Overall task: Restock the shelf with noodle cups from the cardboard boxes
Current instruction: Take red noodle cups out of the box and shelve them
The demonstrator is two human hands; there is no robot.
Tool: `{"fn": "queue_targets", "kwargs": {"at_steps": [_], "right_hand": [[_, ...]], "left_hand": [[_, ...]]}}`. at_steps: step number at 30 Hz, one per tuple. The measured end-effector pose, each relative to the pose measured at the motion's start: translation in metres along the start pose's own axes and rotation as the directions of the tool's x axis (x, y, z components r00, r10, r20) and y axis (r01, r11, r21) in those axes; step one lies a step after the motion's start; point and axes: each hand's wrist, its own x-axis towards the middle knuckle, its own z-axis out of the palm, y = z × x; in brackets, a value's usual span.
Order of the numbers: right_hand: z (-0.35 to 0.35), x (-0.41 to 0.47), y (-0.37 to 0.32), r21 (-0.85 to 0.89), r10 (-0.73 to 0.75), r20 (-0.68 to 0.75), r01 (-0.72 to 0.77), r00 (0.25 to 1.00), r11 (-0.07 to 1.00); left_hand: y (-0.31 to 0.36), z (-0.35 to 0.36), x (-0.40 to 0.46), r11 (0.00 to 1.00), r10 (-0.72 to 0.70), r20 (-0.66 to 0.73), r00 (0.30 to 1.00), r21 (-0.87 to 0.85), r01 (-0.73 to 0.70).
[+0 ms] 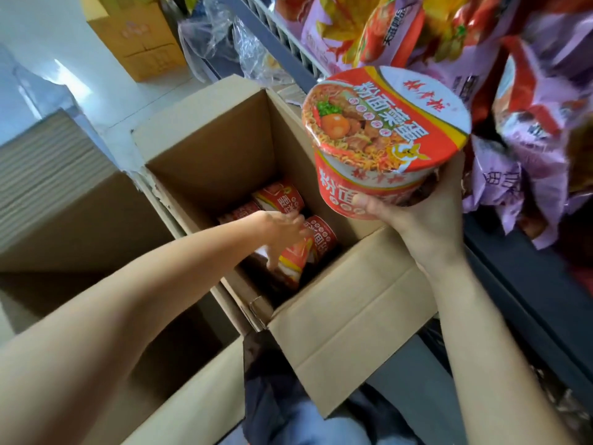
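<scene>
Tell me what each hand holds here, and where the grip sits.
Right hand holds a noodle cup by its lower wall and base. Left hand reaches onto a cup in the box; its grip cannot be told.

Left hand (282, 234) motion-blurred inside open cardboard box (346, 303); fingers smeared, contact with noodle cup in box (308, 252) unclear. Other cups in box (279, 199) partly hidden behind forearm and box wall; count unclear. Fingers of right hand (417, 216) hidden behind held noodle cup (385, 136). Purple snack bags (529, 139) cut off at top and right edges. Yellow carton (134, 36) cropped at top.
</scene>
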Motion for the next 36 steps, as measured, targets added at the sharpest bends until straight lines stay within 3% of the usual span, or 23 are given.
{"fn": "queue_targets", "kwargs": {"at_steps": [2,5,8,10,13,17,21,28,32,36], "right_hand": [[-0.004,-0.009,-0.015,0.039,0.025,-0.001,-0.025,1.0,0.999],[-0.01,-0.03,-0.047,0.053,0.042,-0.048,-0.039,0.998,0.998],[-0.013,-0.059,-0.085,0.094,0.026,-0.104,-0.016,0.994,0.995],[-0.017,-0.082,-0.11,0.125,-0.006,-0.137,0.023,0.991,0.992],[-0.023,-0.119,-0.147,0.136,-0.033,-0.21,0.062,0.977,0.989],[-0.048,-0.16,-0.192,0.112,-0.094,-0.223,0.122,0.97,0.986],[-0.087,-0.195,-0.238,0.124,-0.153,-0.26,0.19,0.954,0.974],[-0.167,-0.22,-0.291,-0.02,-0.339,-0.491,0.379,0.802,0.925],[-0.207,-0.214,-0.305,-0.086,-0.371,-0.56,0.393,0.741,0.915],[-0.238,-0.216,-0.307,-0.186,-0.356,-0.637,0.312,0.684,0.932]], "left_hand": [[-0.006,-0.013,-0.039,0.992,-0.085,-0.176,0.981,-0.111,0.066],[-0.011,-0.023,-0.103,0.889,-0.309,-0.413,0.857,-0.446,0.105],[0.003,-0.025,-0.164,0.648,-0.524,-0.554,0.647,-0.752,-0.119],[0.02,-0.03,-0.197,0.41,-0.646,-0.515,0.564,-0.857,-0.313],[0.061,-0.049,-0.236,0.001,-0.751,-0.326,0.574,-0.87,-0.494],[0.126,-0.073,-0.272,-0.279,-0.709,-0.206,0.674,-0.796,-0.537],[0.185,-0.104,-0.301,-0.389,-0.611,-0.26,0.747,-0.724,-0.57],[0.259,-0.201,-0.31,-0.34,-0.623,-0.383,0.682,-0.652,-0.677],[0.294,-0.256,-0.297,-0.413,-0.58,-0.388,0.716,-0.618,-0.669],[0.325,-0.278,-0.28,-0.381,-0.471,-0.4,0.787,-0.712,-0.59]]}}
